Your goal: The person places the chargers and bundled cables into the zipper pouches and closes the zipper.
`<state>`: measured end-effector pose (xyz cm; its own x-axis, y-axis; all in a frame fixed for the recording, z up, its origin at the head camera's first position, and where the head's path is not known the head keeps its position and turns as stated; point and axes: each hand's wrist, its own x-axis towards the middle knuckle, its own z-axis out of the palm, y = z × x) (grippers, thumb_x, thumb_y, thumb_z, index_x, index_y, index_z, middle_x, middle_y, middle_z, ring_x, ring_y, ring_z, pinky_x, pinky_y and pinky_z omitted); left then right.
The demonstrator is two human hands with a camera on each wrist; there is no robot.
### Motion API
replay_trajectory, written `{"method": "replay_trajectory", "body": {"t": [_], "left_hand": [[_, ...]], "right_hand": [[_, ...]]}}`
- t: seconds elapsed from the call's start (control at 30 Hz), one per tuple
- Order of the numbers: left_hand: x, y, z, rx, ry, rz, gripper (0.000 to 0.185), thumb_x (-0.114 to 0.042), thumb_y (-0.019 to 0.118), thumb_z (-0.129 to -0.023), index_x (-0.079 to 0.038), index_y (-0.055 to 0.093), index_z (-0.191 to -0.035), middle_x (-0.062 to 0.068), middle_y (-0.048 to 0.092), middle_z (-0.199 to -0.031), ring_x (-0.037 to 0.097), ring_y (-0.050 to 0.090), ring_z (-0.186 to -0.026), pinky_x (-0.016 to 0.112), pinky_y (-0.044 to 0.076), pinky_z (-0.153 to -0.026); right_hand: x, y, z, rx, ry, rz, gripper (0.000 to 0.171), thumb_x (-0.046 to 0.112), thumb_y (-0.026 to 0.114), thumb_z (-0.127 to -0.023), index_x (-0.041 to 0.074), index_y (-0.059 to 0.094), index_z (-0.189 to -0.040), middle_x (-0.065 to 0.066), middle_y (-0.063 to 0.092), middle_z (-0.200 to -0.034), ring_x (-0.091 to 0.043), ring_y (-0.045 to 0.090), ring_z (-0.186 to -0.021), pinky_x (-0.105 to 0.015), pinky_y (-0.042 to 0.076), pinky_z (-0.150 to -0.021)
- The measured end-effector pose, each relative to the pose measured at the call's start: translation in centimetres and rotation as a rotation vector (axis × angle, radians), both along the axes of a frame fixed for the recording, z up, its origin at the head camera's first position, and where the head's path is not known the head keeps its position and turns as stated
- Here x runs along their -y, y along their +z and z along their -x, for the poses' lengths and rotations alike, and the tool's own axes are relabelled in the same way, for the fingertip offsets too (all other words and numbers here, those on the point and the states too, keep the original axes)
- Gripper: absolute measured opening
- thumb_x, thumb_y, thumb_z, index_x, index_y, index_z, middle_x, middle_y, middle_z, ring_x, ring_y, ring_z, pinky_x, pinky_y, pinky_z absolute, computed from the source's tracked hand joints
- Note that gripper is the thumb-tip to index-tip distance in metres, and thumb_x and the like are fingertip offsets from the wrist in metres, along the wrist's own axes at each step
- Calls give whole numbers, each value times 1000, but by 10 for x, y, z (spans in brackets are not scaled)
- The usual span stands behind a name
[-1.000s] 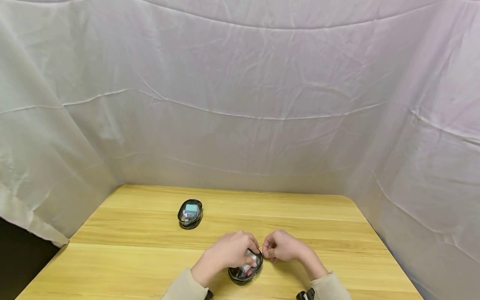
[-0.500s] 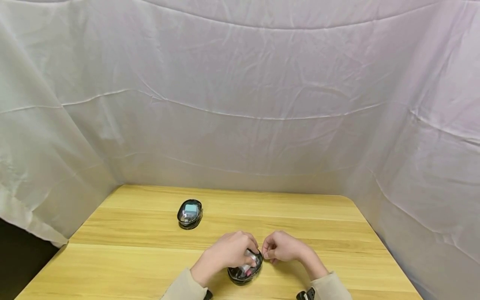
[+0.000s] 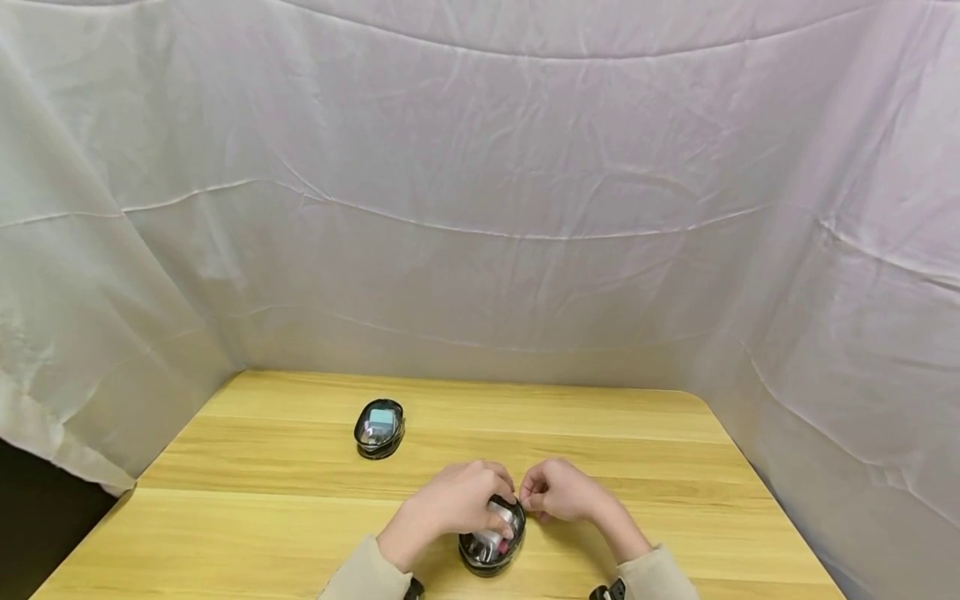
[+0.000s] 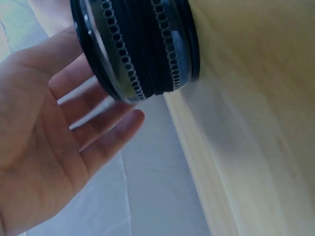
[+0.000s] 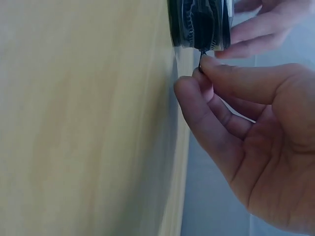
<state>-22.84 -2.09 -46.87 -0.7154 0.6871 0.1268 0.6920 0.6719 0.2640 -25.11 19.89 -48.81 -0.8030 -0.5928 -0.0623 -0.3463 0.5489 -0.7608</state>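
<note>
A clear zippered pouch [image 3: 486,557] with black trim sits on the table near its front; something pinkish-red and something whitish show through its top. My left hand [image 3: 459,500] grips the pouch from above, thumb on the clear top and fingers at the far rim. Along the pouch's side, the left wrist view shows a black zipper band [image 4: 142,46]. At the pouch's right end, my right hand [image 3: 564,492] pinches the small dark zipper pull [image 5: 201,62] between thumb and finger. Much of the pouch top is hidden under the left hand.
Farther back on the left of the wooden table [image 3: 247,533] stands a second clear pouch [image 3: 379,429] with black trim and a light-blue item inside. Pale fabric [image 3: 480,208] hangs behind the table and along both sides.
My right hand has shifted slightly to the left, close against the pouch. The pouch has turned slightly under my left hand, which has barely moved. The far pouch stays put.
</note>
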Motion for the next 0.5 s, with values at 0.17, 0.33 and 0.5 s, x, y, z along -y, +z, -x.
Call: {"method": "replay_trajectory", "body": {"t": [0.17, 0.33, 0.5], "left_hand": [[2, -1, 2, 16, -32, -3, 38, -40, 90, -79, -22, 81, -112, -15, 71, -121, 3, 66, -108, 23, 55, -92], [1, -1, 1, 36, -6, 1, 39, -44, 89, -78, -22, 81, -109, -16, 71, -117, 3, 66, -105, 24, 55, -92], [-1, 1, -1, 54, 19, 7, 35, -43, 89, -79, -24, 81, -107, -18, 71, -114, 2, 66, -102, 24, 56, -90]], "right_hand": [[2, 0, -1, -8, -6, 14, 13, -9, 69, -91, 2, 68, -82, -9, 69, -76, -22, 68, -67, -31, 62, -57], [2, -2, 0, -18, -6, 7, 14, -9, 69, -90, 2, 69, -82, -9, 69, -76, -23, 69, -67, -30, 62, -57], [1, -2, 1, -26, 8, 0, 13, -8, 71, -91, 1, 69, -83, -9, 69, -77, -23, 69, -67, -30, 61, -57]]}}
